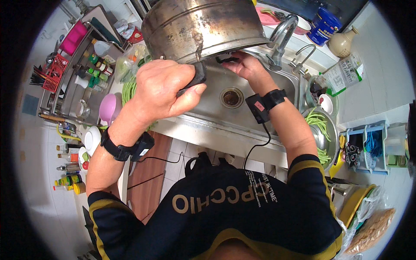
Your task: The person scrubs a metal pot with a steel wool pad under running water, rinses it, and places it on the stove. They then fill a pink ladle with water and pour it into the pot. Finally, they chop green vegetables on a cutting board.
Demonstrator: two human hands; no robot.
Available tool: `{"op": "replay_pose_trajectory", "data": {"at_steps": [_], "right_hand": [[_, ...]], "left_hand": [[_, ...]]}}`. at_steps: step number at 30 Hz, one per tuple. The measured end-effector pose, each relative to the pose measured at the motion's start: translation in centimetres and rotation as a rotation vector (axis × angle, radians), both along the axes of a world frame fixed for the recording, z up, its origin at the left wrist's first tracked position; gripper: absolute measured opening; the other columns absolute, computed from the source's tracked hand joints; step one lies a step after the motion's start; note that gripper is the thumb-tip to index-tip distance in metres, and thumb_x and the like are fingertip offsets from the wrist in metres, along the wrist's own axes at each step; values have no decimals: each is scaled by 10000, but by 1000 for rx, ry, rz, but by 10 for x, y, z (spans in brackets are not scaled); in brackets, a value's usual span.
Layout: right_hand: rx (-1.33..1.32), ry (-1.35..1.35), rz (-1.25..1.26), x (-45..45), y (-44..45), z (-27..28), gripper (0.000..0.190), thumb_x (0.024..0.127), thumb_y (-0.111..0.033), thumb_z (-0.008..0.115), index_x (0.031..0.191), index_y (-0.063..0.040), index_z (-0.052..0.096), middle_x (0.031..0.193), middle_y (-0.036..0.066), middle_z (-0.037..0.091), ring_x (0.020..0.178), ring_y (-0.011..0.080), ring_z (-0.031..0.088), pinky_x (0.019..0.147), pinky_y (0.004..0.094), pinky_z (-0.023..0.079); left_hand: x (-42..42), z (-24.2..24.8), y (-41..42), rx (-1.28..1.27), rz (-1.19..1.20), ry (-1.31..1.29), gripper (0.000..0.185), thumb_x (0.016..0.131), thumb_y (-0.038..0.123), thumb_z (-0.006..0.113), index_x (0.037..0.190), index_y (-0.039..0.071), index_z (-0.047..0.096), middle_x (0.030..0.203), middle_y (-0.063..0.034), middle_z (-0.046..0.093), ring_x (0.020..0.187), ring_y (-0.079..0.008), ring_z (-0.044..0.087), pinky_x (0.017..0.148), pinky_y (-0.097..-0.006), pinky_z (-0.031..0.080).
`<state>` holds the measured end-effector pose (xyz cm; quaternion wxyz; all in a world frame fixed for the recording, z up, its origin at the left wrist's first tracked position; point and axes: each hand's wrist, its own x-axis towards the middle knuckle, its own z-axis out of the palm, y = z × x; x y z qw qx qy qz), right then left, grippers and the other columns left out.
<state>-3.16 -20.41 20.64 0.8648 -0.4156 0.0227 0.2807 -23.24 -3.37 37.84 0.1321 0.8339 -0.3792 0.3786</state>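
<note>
A large, stained stainless-steel pot is held tilted above the far part of the metal sink. My left hand grips its black side handle, thumb pointing right. Just under the pot's lower edge, my right hand curls its fingers around a black piece. The pot hides part of that piece, so I cannot tell whether it is a second handle. Below and between the hands, the sink drain is visible. The pot's inside is out of sight.
A chrome faucet rises right of the pot, beside a smaller tap. Green beans lie on the left counter and in a steel bowl at right. A pink ladle and a dish rack stand left.
</note>
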Motion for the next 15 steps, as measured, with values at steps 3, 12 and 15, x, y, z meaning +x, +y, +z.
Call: {"op": "replay_pose_trajectory", "data": {"at_steps": [3,12,15], "right_hand": [[29,0,33,2,-6,-4,268,910,-178,443,1124,-24,486,1110,169,511,947,368,552,774,532,501],[-62,94,183,-33,-34,-73,319,892,-245,488,1127,-29,506,1065,129,557,901,287,583,780,430,507],[-164,100,195,-13,-39,-85,318,892,-250,488,1122,-32,512,1052,120,566,895,269,588,767,405,512]], "left_hand": [[-4,-8,-2,-11,-12,-5,181,633,195,684,662,76,551,500,-54,463,427,-237,476,398,-339,367],[-8,-115,-41,-78,99,295,234,680,311,605,601,129,483,481,-59,507,454,-286,539,416,-395,422],[0,-119,-51,-257,13,6,313,644,348,636,564,111,447,436,-48,455,404,-281,498,378,-384,381]]}}
